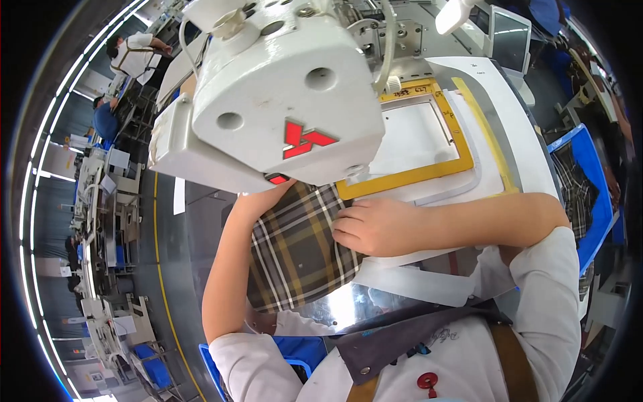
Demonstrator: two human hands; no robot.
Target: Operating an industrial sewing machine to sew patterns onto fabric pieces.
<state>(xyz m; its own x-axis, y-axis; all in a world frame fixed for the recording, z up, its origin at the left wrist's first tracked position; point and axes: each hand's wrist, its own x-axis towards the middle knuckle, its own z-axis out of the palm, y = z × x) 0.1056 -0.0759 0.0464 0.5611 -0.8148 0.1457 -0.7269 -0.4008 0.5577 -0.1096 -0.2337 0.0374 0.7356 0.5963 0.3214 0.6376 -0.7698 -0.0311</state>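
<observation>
Machine emblem: I am seeing a red geometric emblem (pixel 295 136) marking the white machine head (pixel 254 87); a smaller red mark is showing low on its front.
Frame marks: dark handwritten characters are running along the upper bar of the yellow frame (pixel 408 179), which is lying on the white counter (pixel 526 144).
Garment script: light cursive is decorating the dark garment flap (pixel 395 345); I am not making it out.
Blue bin: at the right, a blue bin (pixel 598 234) is holding plaid cloth pieces (pixel 569 184).
Plaid cloth: the dark, yellow-and-white checked cloth (pixel 298 251) is lying below the machine head, its upper right side touching the frame.
Left hand: the left hand (pixel 266 199) is touching the cloth's upper left edge, fingers disappearing behind the machine; I cannot tell its grip.
Right hand: the right hand (pixel 365 226) is resting on the cloth's right edge, fingers bending; whether it is pinching, I cannot tell.
</observation>
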